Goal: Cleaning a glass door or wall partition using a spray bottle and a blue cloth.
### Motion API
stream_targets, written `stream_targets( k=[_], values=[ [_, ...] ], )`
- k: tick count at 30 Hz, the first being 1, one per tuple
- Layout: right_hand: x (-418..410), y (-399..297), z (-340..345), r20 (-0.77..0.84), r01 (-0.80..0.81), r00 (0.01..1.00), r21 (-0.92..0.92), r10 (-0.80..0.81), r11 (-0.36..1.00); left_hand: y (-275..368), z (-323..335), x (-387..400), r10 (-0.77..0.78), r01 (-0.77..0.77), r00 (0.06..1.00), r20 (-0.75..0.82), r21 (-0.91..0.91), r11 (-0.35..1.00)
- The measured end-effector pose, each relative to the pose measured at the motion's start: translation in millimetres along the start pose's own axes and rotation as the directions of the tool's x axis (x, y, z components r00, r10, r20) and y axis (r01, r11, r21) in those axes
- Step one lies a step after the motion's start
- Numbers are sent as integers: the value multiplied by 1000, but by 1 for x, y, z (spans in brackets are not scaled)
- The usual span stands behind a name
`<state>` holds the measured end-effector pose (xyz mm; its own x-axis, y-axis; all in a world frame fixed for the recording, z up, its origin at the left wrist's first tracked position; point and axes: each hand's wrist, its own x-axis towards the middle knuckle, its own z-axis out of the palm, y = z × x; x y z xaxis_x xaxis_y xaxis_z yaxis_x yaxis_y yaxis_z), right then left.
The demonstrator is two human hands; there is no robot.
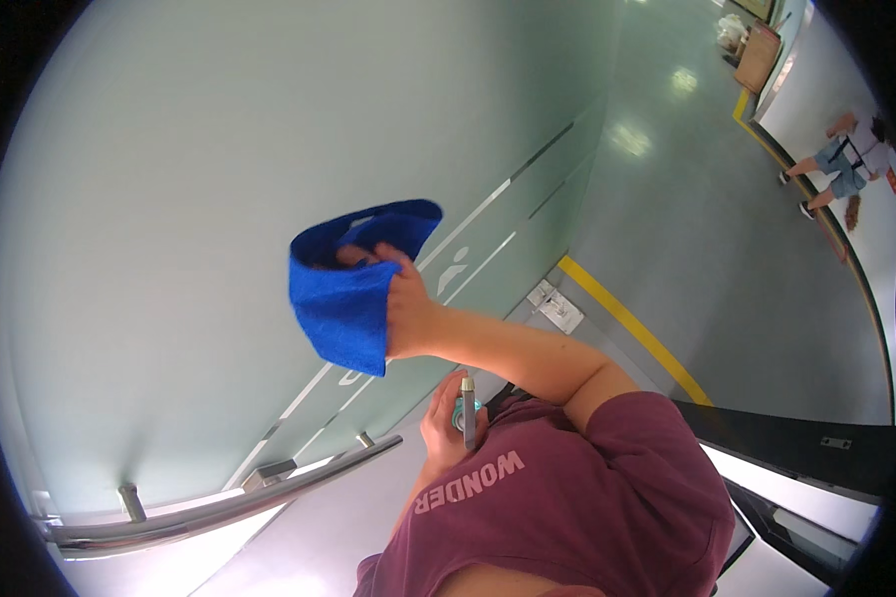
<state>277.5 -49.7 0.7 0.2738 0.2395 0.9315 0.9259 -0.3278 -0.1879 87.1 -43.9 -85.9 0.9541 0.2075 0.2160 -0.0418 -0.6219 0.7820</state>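
Observation:
My right hand (412,310) grips a blue cloth (340,313) at the frosted glass panel (194,186). The cloth is folded into an open loop, and my fingers are partly inside it. Whether the cloth touches the glass cannot be told. Lower down, close to my maroon shirt (567,492), my left hand (444,422) is closed around what looks like a spray bottle (468,414), with a narrow grey head, a pale tip and a teal part below. Most of its body is hidden by the hand and the head.
A curved metal bar handle (231,507) runs along the lower left. A metal floor fitting (558,306) lies beside the glass, near a yellow floor line (635,328). At the upper right are a cardboard box (758,58) and another person (847,164) in shorts.

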Motion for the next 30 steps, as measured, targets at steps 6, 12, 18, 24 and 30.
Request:
stream_targets(
  k=[6,12,18,24,30],
  values=[
    [19,-42,-4,16,230,972,140,-234,963,-4,-3,-9,11,-10,998,-57,27,1000],
    [23,-69,11,127,418,843,456,-523,786,-7,-10,-18,-27,29,996,-79,24,999],
    [34,-62,11,80,608,733,368,-675,704,-11,-2,-21,8,-14,991,-132,-44,999],
    [59,-4,-21,-121,412,898,-114,-424,904,-10,2,-17,15,-22,992,-122,-56,998],
    [70,117,-71,-338,92,933,-106,-123,990,-8,4,-10,22,-32,995,-95,-103,994]
  ],
)
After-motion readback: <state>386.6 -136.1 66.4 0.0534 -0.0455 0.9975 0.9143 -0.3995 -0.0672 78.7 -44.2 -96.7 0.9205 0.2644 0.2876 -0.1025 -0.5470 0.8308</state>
